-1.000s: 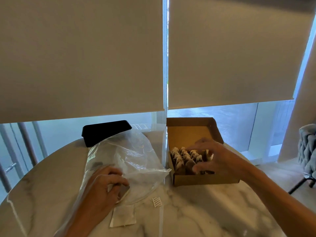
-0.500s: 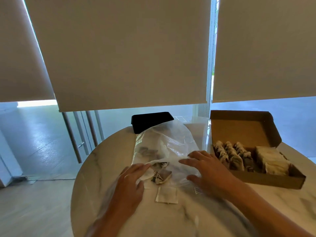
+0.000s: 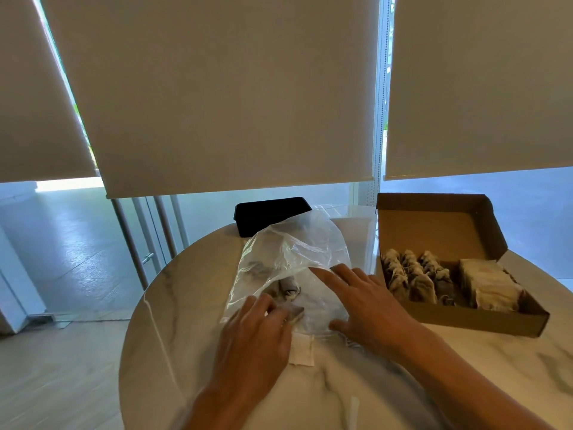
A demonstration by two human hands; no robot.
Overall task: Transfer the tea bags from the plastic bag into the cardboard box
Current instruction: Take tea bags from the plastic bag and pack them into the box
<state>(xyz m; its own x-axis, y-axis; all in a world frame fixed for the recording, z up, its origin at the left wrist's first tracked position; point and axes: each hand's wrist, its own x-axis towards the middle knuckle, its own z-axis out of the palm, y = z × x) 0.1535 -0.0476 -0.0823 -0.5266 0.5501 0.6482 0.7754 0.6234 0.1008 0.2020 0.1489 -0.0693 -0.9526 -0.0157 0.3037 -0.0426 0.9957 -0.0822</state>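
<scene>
Round marble table (image 3: 173, 305) by the window, blinds most of the way down.

Plastic bag (image 3: 297, 256) lies crumpled near the middle of the table, clear and nearly flat. A few dark tea bags (image 3: 286, 288) show through the film near its mouth — not many that I can count.

Left hand (image 3: 257, 339) sits at the bag's near edge, fingers curled down onto the film and what looks like one tea bag beneath; whether it truly pinches that one or only the plastic, I cannot tell. Right hand (image 3: 366, 302) lies spread over the bag's right side, fingers straight and apart, pressing the film flat against the table, gripping nothing.

Cardboard box (image 3: 483, 319) stands open to the right, just beside the bag, lid flap up. Inside: rows of tea bags standing on edge at the left, a paler stack at the right, bare floor toward the back.

A small white paper square (image 3: 302, 352) lies on the marble between the two wrists. Black tray (image 3: 269, 212) behind the bag, at the table's far edge.

My reading: late in the job, fishing for the last few. Next move calls for one hand to hold the mouth open while the other reaches in, takes a tea bag and carries it across to the box — thin film will cling and drag along.
</scene>
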